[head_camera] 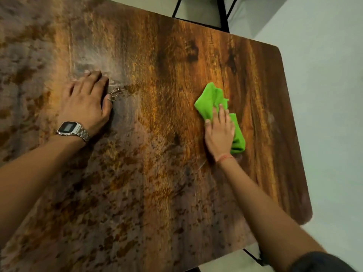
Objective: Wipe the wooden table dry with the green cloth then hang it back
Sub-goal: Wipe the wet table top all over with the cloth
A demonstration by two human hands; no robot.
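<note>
A: Start at the left. What is your left hand [87, 101] doing?

B: Your left hand lies flat on the wooden table [157, 173], palm down, fingers straight and close together, holding nothing. A metal digital watch [71, 130] sits on that wrist. Just beyond your fingertips the surface looks pale and smeared, and small beads of water [115, 93] glint just to the right of your index finger.

A: And the tabletop around it?

B: The left and near parts of the table show a dull, blotchy grey film over the grain. Toward the right the wood reads cleaner and warmer, with dark knots near the far edge.

A: Where is the cloth?

B: The green cloth [214, 99] lies bunched on the right part of the table, well apart from your left hand. Your right hand [220, 132] presses down on it, fingers laid fairly straight across the fabric. The cloth sticks out beyond your fingertips and again at the right side of your palm. Whether your thumb curls under a fold, I cannot tell.

A: Anything on that wrist?

B: A thin red thread [225, 157] circles your right wrist, and a dark sleeve [322, 262] shows at the bottom right corner.

A: And past the table?

B: A pale floor [334, 95] lies to the right, and a black metal frame [223, 14] stands beyond the far edge.
</note>
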